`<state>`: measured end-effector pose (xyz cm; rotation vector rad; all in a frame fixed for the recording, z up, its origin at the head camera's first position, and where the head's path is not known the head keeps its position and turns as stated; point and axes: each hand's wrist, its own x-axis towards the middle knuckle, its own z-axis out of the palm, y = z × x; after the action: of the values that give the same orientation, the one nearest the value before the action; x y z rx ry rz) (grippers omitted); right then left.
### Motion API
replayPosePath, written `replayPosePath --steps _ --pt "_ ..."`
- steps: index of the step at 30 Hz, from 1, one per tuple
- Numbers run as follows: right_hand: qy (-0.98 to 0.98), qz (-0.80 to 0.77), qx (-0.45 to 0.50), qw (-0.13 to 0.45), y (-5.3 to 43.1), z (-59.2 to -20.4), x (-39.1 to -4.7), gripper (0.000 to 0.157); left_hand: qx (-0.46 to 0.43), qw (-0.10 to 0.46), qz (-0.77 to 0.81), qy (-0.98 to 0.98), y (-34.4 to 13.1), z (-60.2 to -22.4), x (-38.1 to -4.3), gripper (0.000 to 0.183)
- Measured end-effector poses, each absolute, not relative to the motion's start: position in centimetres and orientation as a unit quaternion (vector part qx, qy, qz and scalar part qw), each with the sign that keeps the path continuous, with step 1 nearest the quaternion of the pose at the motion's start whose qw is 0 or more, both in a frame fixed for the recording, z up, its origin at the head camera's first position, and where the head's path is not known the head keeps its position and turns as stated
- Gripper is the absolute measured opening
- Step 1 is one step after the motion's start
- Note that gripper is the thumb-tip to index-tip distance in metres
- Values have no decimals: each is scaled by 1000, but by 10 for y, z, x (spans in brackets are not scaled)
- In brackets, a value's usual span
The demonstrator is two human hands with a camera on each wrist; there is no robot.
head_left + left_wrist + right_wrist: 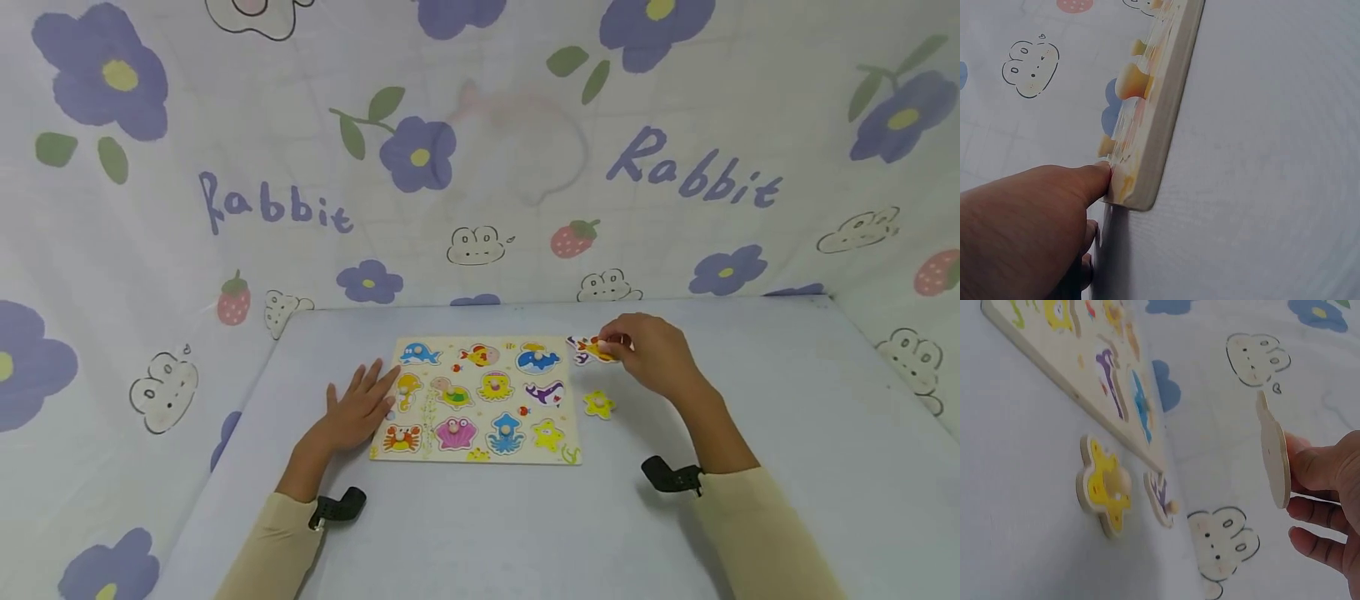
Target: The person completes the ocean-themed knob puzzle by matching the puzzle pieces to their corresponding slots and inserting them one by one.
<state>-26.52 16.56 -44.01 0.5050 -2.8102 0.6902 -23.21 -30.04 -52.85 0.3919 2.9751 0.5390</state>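
A wooden sea-animal puzzle board [420, 408] lies flat with knobbed pieces set in it. Spread fingers of my left hand [358, 414] rest at its left edge; in the left wrist view the thumb [1094, 181] touches the board's corner. My right hand [652, 354] pinches a red and yellow fish puzzle piece [592, 348] above the table, beyond the board's top right corner. The right wrist view shows the plain wooden back of this fish piece [1275, 459]. Below it lie a yellow starfish piece [1100, 487] and a purple whale piece [1159, 497], beside the board.
The pale table [480, 533] reaches back to a white cloth [517, 267] printed with flowers, rabbits and strawberries. A black wrist camera [341, 506] sits on the left wrist, another black camera [670, 477] on the right.
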Motion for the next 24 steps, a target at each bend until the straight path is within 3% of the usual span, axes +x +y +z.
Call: replayPosePath --steps 12,24 --pt "-949 187 249 59 83 -444 -285 9 130 44 178 974 -304 -525 -235 59" --pt "-953 120 278 22 27 -455 -311 12 127 54 174 975 -302 -528 -236 60"
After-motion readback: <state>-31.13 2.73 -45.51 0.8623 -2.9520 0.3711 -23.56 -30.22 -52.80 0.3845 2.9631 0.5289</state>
